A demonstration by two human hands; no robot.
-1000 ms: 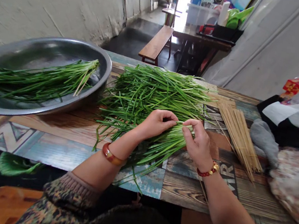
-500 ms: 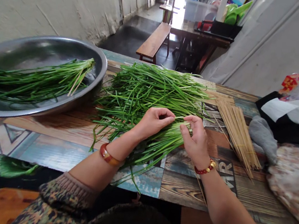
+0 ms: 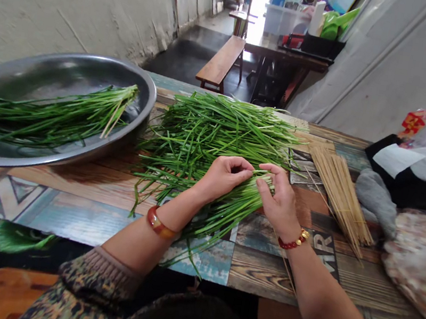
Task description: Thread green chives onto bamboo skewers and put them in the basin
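Note:
My left hand (image 3: pixel 226 179) pinches a garlic chive between thumb and fingertips, above a small bunch of garlic chives (image 3: pixel 224 212) lying aslant at the table's front. Close by, my right hand (image 3: pixel 279 196) curls its thumb and fingers around the pale cut ends of that bunch. Just behind both hands spreads a bigger pile of garlic chives (image 3: pixel 222 123). To the right of my right hand lies a bundle of bamboo skewers (image 3: pixel 341 201). A thin stick runs under my right wrist toward the table's front edge.
At left stands a steel basin (image 3: pixel 150 97) holding chives (image 3: pixel 54 110) with skewers at their pale ends. A grey cloth (image 3: pixel 374 198) and a plastic bag of pale pieces (image 3: pixel 419 257) sit at right. Beyond the patterned table (image 3: pixel 79 214) are a wooden bench (image 3: pixel 222 61) and another table.
The view has shifted slightly. My left fingertips have moved a little along the stem, and both hands stay at the pale ends of the bunch.

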